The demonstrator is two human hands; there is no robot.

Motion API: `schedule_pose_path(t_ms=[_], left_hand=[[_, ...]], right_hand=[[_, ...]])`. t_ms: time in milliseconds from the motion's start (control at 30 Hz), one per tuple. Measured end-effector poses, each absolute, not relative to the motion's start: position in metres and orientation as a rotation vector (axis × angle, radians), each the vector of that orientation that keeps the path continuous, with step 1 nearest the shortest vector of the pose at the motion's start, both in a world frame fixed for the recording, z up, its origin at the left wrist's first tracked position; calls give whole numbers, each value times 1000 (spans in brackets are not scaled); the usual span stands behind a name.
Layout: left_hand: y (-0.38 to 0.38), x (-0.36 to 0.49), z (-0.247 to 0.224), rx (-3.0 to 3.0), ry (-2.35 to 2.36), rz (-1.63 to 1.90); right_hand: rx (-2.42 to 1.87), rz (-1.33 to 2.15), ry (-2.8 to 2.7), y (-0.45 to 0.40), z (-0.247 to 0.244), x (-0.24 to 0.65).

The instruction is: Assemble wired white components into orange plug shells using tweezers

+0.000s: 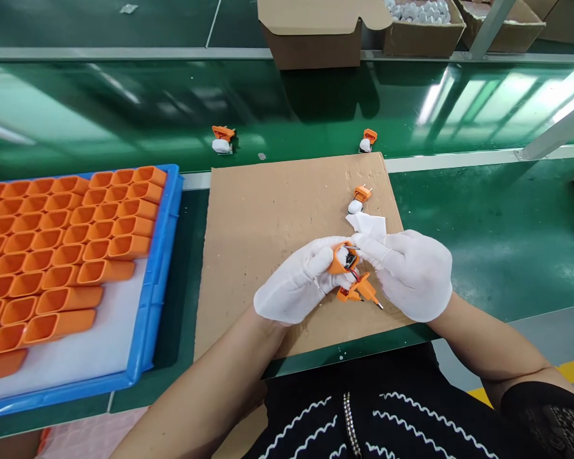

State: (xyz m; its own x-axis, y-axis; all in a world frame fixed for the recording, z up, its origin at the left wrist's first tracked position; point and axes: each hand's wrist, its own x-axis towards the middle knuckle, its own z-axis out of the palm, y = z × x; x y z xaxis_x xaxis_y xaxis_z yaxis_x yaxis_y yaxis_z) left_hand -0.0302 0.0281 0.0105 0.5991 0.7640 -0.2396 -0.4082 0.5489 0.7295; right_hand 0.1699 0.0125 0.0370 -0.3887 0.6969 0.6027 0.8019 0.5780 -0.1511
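Note:
My left hand (299,277), in a white glove, is closed around an orange plastic housing (335,262). The housing's open end faces up and shows white material and a dark part inside. Red and dark wires run from it to an orange plug piece (367,288) with a metal pin, just below. My right hand (411,271), also gloved, pinches a thin metal tool (352,247) whose tip lies at the housing's opening; its full shape is hidden by the fingers. A white scrap (369,224) shows just above the right fingertips. Beyond it lies an orange plug assembly (358,199) with a white part.
A blue tray (146,319) at left holds rows of orange housings (71,268). Under my hands lies a cardboard sheet (258,217). Two more orange-and-white assemblies (222,140) (367,140) sit past its far edge. Cardboard boxes (316,48) stand at the back.

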Motion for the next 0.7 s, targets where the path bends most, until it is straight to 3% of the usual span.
schedule_pose_path(t_ms=[700], left_hand=[[27, -30, 15, 681, 629, 731]], right_hand=[[-1153, -372, -2218, 12, 42, 170]])
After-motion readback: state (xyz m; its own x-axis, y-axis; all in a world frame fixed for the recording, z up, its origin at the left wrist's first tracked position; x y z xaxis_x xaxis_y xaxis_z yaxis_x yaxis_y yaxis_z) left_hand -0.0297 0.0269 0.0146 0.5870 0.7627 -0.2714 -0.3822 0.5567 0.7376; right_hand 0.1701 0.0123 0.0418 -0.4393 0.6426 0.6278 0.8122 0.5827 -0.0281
